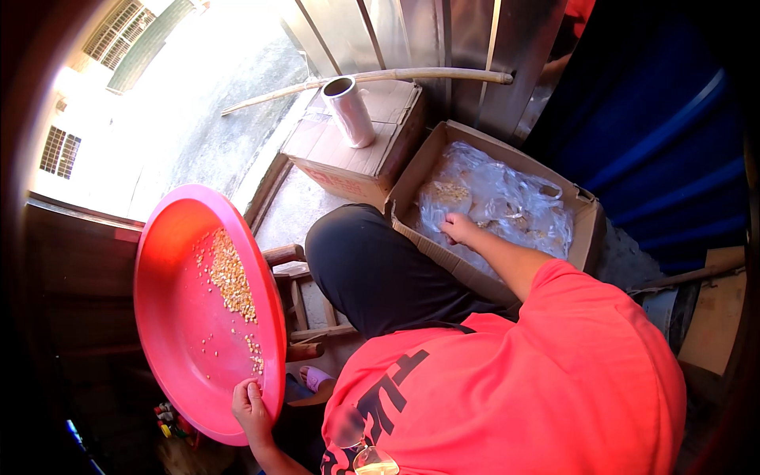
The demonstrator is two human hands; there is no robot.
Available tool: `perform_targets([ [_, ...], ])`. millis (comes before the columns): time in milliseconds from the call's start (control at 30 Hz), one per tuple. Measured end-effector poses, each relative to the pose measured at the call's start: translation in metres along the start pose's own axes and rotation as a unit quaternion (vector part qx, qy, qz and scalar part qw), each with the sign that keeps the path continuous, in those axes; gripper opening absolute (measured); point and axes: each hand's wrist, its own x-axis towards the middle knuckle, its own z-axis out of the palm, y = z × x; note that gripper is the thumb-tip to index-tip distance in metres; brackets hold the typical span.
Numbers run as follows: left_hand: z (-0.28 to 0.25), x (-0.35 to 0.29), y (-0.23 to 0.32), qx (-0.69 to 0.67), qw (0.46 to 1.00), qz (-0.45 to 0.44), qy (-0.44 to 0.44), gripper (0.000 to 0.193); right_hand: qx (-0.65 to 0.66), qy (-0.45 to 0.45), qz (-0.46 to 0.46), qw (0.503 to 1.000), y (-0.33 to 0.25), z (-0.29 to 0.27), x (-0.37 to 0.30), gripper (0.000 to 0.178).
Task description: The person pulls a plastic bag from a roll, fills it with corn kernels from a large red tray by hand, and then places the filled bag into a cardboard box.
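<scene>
A wide pink plastic basin [178,317] stands at my left, with a heap of yellow corn kernels [231,277] along its right side and a few stray ones lower down. My left hand [252,408] reaches over its near right rim, thumb and fingers drawn together beside the stray kernels; what is between them is too small to make out. At the right, my right hand [459,229] is closed above clear plastic bags [522,198] in an open cardboard box [590,229]. Kernels show through the plastic near it. Its fingertips are hidden, so any held thing cannot be named.
A closed cardboard box [356,162] bears an upright roll of clear plastic [348,115]. Behind it a bamboo pole [443,74] leans across metal panels. A wooden stool [305,332] is beside the basin. Dark blue sheeting [641,119] hangs at the right.
</scene>
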Motion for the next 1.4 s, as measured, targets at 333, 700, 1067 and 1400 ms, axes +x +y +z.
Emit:
perform_targets([
  [333, 0.0, -0.001, -0.005, -0.003, 1.0, 0.002, 0.007, 0.016, 0.23, 0.057, -0.069, 0.969, -0.117, -0.063, 0.012, 0.012],
  [700, -0.001, 0.001, -0.008, -0.008, 1.0, 0.018, -0.001, 0.016, 0.318, -0.009, -0.149, 0.936, -0.2, -0.103, -0.046, 0.008],
  [1067, -0.002, -0.001, -0.001, -0.006, 1.0, 0.015, -0.003, 0.017, 0.32, -0.023, -0.189, 0.928, -0.242, -0.117, -0.078, 0.013],
  [1400, -0.002, 0.0, -0.008, -0.019, 0.999, -0.013, -0.027, 0.021, 0.298, -0.029, -0.174, 0.938, -0.249, -0.132, -0.111, 0.007],
])
